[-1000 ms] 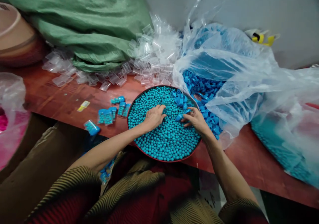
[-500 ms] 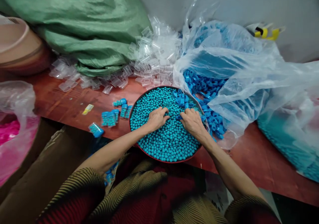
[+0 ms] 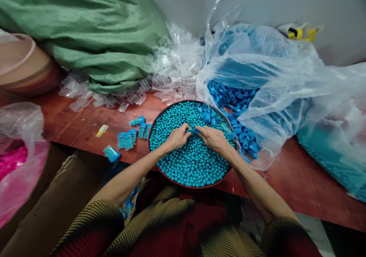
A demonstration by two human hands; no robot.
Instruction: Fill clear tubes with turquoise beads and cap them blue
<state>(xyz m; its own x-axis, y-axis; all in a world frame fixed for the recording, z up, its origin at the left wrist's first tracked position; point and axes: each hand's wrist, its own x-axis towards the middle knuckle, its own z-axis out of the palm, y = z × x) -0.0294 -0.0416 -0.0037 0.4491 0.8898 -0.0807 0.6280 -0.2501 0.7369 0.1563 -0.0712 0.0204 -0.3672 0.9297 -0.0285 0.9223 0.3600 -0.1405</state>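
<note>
A round red-rimmed tray [image 3: 183, 185] full of turquoise beads [image 3: 194, 169] lies in front of me. Over its middle, my left hand [image 3: 176, 137] pinches a small clear plastic container [image 3: 190, 128], mostly hidden by the fingers. My right hand [image 3: 215, 139] is closed on a blue cap [image 3: 196, 130] right beside the container's end; I cannot tell whether the two touch. Several loose blue caps [image 3: 208, 114] rest on the beads at the tray's back right. To the left of the tray are several capped containers filled with beads [image 3: 125, 140].
Clear containers [image 3: 177, 70] are heaped behind the tray, next to a green sack [image 3: 108, 32]. At the right, a plastic bag [image 3: 257, 64] spills blue caps [image 3: 247, 137] onto the red table [image 3: 300, 181]. A tan bucket [image 3: 23, 66] and a bag of pink pieces [image 3: 17, 160] are at the left.
My right hand has moved left from the loose caps with a blue cap, meeting my left hand over the tray's middle. The view has shifted slightly.
</note>
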